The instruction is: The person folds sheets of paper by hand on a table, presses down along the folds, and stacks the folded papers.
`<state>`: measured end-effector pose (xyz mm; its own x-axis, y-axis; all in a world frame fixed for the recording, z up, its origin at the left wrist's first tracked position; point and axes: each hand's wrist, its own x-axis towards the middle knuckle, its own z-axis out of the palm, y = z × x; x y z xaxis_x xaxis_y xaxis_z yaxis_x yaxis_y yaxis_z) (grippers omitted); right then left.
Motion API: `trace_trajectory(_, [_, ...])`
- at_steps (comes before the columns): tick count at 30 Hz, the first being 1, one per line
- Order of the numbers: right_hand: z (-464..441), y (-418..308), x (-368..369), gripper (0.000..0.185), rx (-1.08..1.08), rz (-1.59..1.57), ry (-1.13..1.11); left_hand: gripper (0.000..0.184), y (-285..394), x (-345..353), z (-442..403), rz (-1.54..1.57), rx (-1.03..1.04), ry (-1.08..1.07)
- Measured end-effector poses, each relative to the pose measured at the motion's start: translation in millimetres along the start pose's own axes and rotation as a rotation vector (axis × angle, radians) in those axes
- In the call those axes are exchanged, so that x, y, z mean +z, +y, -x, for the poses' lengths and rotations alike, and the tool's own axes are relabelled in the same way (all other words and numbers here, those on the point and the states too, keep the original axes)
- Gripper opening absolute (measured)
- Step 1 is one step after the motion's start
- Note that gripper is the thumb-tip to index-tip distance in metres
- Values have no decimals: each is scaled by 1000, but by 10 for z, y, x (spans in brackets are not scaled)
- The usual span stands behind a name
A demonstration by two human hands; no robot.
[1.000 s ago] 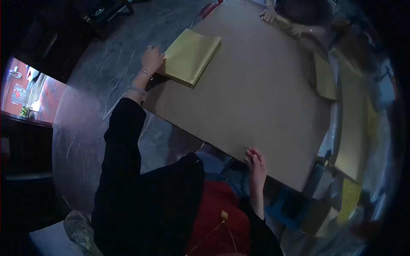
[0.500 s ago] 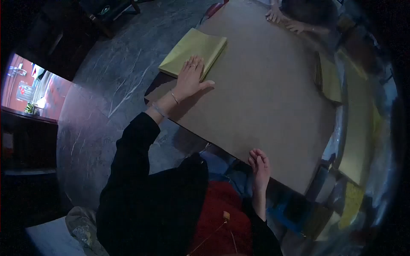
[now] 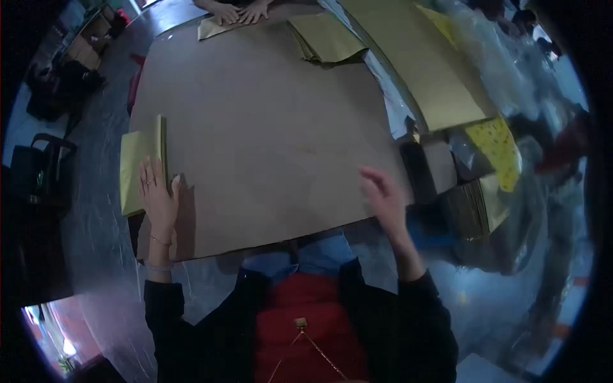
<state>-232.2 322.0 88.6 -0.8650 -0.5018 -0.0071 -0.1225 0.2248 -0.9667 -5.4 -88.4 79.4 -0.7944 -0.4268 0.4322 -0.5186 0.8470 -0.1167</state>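
My left hand (image 3: 159,199) lies flat on a stack of yellow-gold paper (image 3: 132,172) at the left edge of the brown table (image 3: 274,127). Its fingers are stretched over the paper and its thumb points away from them. Part of the stack is hidden under the hand, and a raised folded edge stands along its right side. Above the table's front right edge is my right hand (image 3: 386,201), smeared by motion. Its fingers are partly bent and apart, with nothing visible in them.
Across the table, another person's hands (image 3: 237,13) press on a gold paper piece (image 3: 214,27). Near the far right corner lies a gold paper stack (image 3: 325,38). Large gold sheets (image 3: 415,64) are beside the table, with a yellow patterned bag (image 3: 498,150) and a paper bundle (image 3: 476,210).
The view has turned right, bringing more of the table's right side into sight. My left hand stays on the paper stack. My right hand has moved, and its fingers have spread somewhat.
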Motion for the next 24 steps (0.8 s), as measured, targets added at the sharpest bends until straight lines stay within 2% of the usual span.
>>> trace_trajectory(2, [-325,7,-593,26,-385,430,247,55,187,-27,-100,-33,60,56])
trace_trajectory(4, [-599,9,-1149,27,-491,836,310,47,468,-92,-178,62,196,51])
trace_trajectory(6, [-833,116,-1556,27,-537,1039,334,46,789,-69,-264,120,234,19])
trace_trajectory(7, [-932,121,-1707,33,-483,1145,312,44,940,-50,-314,170,272,-19])
trace_trajectory(8, [-1024,140,-1828,33,-489,1150,310,43,1076,-24,-373,228,335,-4])
trace_trajectory(9, [-1112,155,-1922,39,-560,1234,251,43,1223,4,-449,229,330,-2])
trace_trajectory(10, [-1196,178,-2004,44,-630,1315,191,43,1382,32,-532,290,409,-24])
trace_trajectory(11, [-1271,213,-2066,44,-632,1315,189,43,1529,55,-595,351,490,-49])
trace_trajectory(14, [-1445,285,-2203,54,-625,1318,69,42,1936,115,-754,465,564,-94])
trace_trajectory(17, [-1534,291,-2283,52,-592,1235,-21,40,2227,126,-884,486,642,-177])
trace_trajectory(19, [-1567,293,-2331,43,-566,1029,-135,40,2399,140,-1003,499,698,-209])
trace_trajectory(24, [-1614,242,-2360,33,-549,936,-176,40,2971,221,-1427,652,863,-261])
